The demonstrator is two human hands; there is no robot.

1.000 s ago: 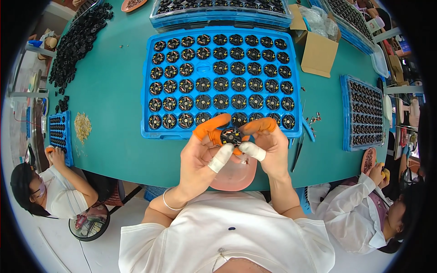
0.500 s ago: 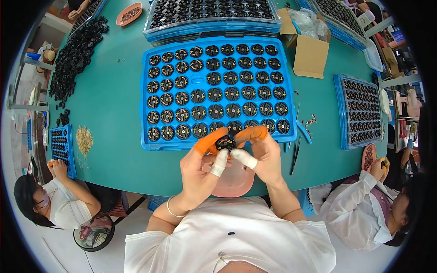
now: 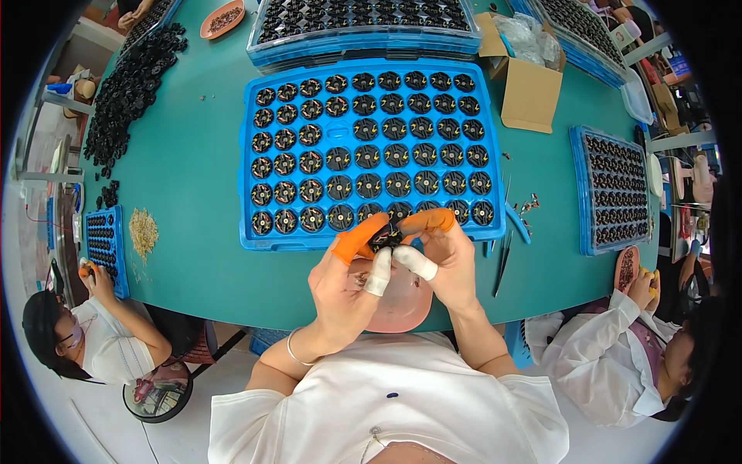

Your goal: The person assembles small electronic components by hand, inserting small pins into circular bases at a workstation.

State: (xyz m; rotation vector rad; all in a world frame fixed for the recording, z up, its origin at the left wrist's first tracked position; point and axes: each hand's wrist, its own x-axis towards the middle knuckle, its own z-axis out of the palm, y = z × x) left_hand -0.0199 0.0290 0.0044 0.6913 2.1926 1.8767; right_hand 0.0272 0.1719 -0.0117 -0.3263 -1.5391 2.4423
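Just in front of the blue tray (image 3: 335,133), both my hands hold one small round black part (image 3: 383,237) with thin wires. My left hand (image 3: 340,282) pinches its left side between orange-covered fingertips and a white-covered thumb. On the other side, my right hand (image 3: 448,267) presses it with orange and white finger covers too. Fingers hide much of the part. Rows of similar black discs (image 3: 338,187), with yellow or red-and-white wires, fill most of the tray's pockets; one pocket is bare. Below my hands sits a translucent pink bowl (image 3: 402,309) with a few small bits in it.
Tweezers (image 3: 504,263) and blue-handled pliers (image 3: 519,224) lie right of the tray, near small loose parts (image 3: 530,203). Stacked trays (image 3: 363,46) and an open cardboard box (image 3: 532,97) stand behind. A black heap (image 3: 127,108) lies left. Co-workers sit on both sides.
The black part has tilted slightly between my fingers, and my thumbs have shifted a little. The view has moved slightly. Both hands still grip the part.
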